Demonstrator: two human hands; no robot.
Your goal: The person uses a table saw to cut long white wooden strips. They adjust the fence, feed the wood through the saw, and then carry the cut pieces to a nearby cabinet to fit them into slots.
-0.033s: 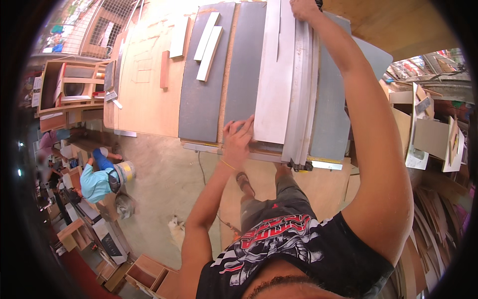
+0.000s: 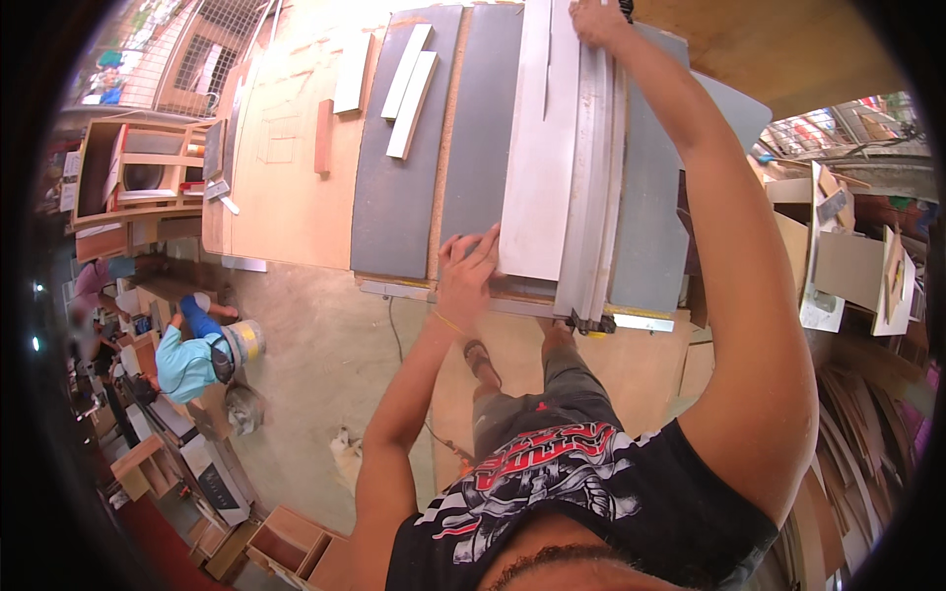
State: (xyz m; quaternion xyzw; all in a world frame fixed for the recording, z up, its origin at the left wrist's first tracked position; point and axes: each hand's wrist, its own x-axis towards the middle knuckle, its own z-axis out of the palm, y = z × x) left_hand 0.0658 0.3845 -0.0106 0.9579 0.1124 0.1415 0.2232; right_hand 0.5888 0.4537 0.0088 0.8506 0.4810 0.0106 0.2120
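A long white board [image 2: 533,187] lies on the grey saw table [image 2: 473,138], alongside a long metal fence [image 2: 589,187]. A thin dark slit runs along the board's far part. At the board's near left corner, my left hand [image 2: 465,276] lies with fingers stretched out, their tips touching its edge. My right hand [image 2: 597,22] reaches to the far end of the fence, its fingers bent over the fence's left side next to the board. The fingertips there are partly hidden. Two short white strips [image 2: 410,103] rest on the table to the left.
A plywood surface [image 2: 286,207] adjoins the table on the left, bearing another white strip [image 2: 351,74] and a reddish wood strip [image 2: 323,138]. A person in light blue [image 2: 187,362] crouches at the left. Wood offcuts [image 2: 867,443] stack up at the right. A cable [image 2: 396,330] hangs below the table.
The whole view has shifted very slightly. Both hands and the board keep their places relative to each other.
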